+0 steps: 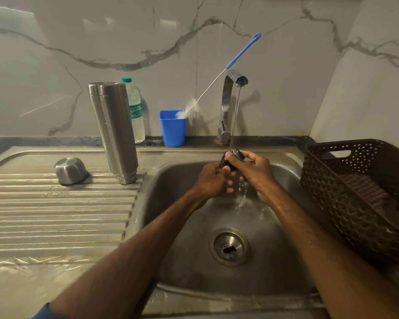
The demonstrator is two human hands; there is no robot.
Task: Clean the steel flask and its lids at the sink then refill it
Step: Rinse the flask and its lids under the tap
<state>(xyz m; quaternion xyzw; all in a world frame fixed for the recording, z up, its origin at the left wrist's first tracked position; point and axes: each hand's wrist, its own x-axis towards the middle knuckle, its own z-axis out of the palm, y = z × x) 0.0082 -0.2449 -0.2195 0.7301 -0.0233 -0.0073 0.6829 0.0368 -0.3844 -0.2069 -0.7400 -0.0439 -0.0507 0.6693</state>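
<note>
The steel flask [113, 132] stands upside down on the drainboard, left of the basin. Beside it a steel cup lid [70, 170] lies mouth down. Over the sink basin [171, 180] both my hands hold a small black stopper lid [236, 154] under the running stream. My right hand [251, 171] grips the lid from the right, thumb across its top. From the left, my left hand [211, 180] curls its fingers round the lid's lower part. Water drips from below my hands into the basin.
The tap [228, 107] runs at the back. A blue cup [172, 128] holds a bottle brush [217, 79] with a blue handle. A plastic water bottle [136, 109] stands behind the flask. A brown woven basket [355, 192] sits right of the basin. The drain [229, 247] is below my arms.
</note>
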